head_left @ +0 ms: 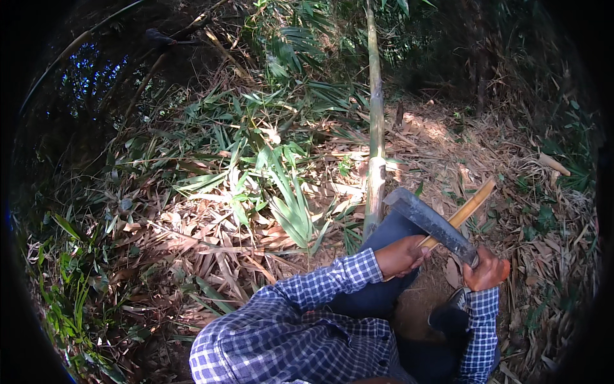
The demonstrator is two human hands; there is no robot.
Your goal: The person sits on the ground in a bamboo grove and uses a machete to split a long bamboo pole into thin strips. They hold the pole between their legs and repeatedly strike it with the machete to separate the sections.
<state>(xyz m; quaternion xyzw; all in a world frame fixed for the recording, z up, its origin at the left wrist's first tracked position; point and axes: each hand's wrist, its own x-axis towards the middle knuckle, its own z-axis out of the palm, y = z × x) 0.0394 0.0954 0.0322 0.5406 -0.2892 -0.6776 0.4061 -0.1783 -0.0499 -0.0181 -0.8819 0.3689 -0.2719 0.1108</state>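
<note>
My left hand (pixel 400 256) grips a thin yellow bamboo strip (pixel 472 206) that slants up to the right. My right hand (pixel 487 271) holds the handle of a broad dark chopping knife (pixel 430 221), whose blade lies across the strip just above my left hand. Both arms wear a blue checked shirt. A tall bamboo stem (pixel 375 121) stands upright just beyond my knee.
Dry bamboo leaves and husks (pixel 211 243) cover the ground. Green leafy plants (pixel 281 198) grow to the left of the stem. My dark trouser leg (pixel 384 288) and a shoe (pixel 451 313) are below the hands. Dark thicket surrounds the patch.
</note>
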